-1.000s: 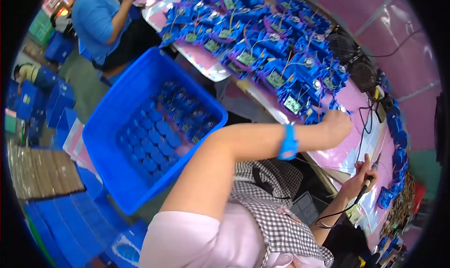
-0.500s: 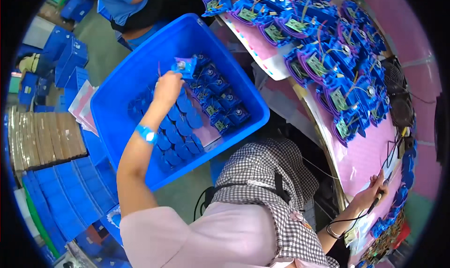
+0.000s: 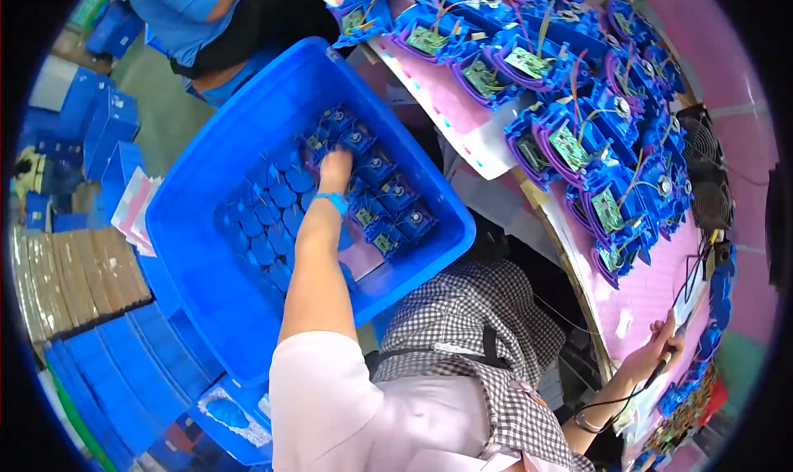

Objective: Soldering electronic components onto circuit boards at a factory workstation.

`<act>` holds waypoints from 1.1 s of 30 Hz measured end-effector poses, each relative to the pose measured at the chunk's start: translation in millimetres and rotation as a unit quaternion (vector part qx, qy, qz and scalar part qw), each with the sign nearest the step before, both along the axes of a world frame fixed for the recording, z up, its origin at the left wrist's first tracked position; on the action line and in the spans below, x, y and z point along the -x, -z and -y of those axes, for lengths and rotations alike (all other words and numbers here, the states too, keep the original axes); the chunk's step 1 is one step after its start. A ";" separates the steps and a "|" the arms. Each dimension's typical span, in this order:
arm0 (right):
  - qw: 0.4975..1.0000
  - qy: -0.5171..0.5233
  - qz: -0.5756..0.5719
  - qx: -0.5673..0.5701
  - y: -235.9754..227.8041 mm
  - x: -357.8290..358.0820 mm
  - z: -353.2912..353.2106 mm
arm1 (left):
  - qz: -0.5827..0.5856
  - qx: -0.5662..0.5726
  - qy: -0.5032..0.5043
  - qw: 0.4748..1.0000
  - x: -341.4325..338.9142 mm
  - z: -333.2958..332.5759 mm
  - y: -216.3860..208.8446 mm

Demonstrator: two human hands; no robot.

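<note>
At the centre of the frame, the left hand (image 3: 334,170) reaches among wired blue assemblies (image 3: 399,193) packed beside rounded blue parts (image 3: 282,193) in a large blue bin (image 3: 190,162); its fingertips are hidden, so whether they pinch anything cannot be told. At right, the right hand (image 3: 648,358) curls its fingers around a cabled tool (image 3: 666,358), near the bare stretch of pink tabletop (image 3: 632,303). Labels on the crates (image 3: 111,133), upper left, are too small to read.
</note>
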State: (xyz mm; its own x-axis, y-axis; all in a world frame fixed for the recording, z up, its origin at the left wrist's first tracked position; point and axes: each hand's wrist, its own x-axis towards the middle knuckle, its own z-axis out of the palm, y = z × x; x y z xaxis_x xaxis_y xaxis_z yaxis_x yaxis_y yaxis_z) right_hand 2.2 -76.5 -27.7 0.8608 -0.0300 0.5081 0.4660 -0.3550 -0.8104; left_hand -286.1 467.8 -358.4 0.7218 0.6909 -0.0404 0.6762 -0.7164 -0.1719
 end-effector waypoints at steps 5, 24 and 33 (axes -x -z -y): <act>0.994 0.088 -0.064 -0.019 -10.2 11.2 -15.7 | 0.070 0.092 -0.037 0.993 -7.7 17.9 -19.2; 0.986 -0.124 0.041 -0.106 -0.8 34.8 -7.1 | 0.186 0.054 0.371 0.908 -248.4 254.7 -372.3; 0.996 -0.047 -0.013 -0.070 -2.4 17.8 -11.4 | 0.509 0.091 0.298 0.802 -126.8 219.2 -420.9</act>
State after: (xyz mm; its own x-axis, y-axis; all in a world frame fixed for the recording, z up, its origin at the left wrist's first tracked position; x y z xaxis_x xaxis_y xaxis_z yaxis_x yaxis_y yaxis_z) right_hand -15.6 -65.1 -25.3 0.8760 -0.0184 0.4820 0.4698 -0.1939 -0.8612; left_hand -159.3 248.6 62.5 0.6440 0.2607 0.7193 -0.0719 -0.9154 0.3961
